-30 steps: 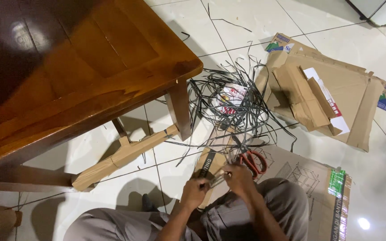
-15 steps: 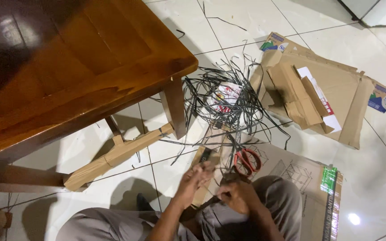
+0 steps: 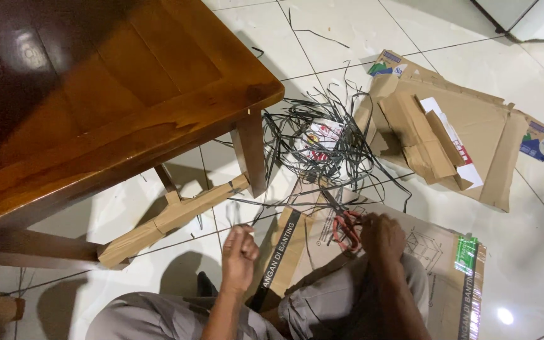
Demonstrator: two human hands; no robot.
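A person sits on a white tiled floor (image 3: 473, 38) beside a dark wooden table (image 3: 96, 107), legs in grey trousers (image 3: 322, 308) stretched under a flattened cardboard sheet (image 3: 436, 252). The left hand (image 3: 239, 255) is curled into a fist just left of that sheet, apparently pinching a thin black strip (image 3: 234, 211) that rises from it; the strand is too fine to confirm the grip. The right hand (image 3: 382, 236) rests on the cardboard with fingers bent, touching the red-handled scissors (image 3: 346, 228), which lie on the sheet with blades pointing up toward the tangle; whether the fingers pass through the handles cannot be told. Just beyond the hands, a loose tangle of black strips (image 3: 322, 145) spreads across the tiles beside the table leg (image 3: 250, 154), covering a small white and red packet (image 3: 319, 138). To the right of the tangle lies a torn, opened brown carton (image 3: 461, 126) with blue printed corners. A pale wooden crossbar (image 3: 171, 217) runs low between the table's legs.
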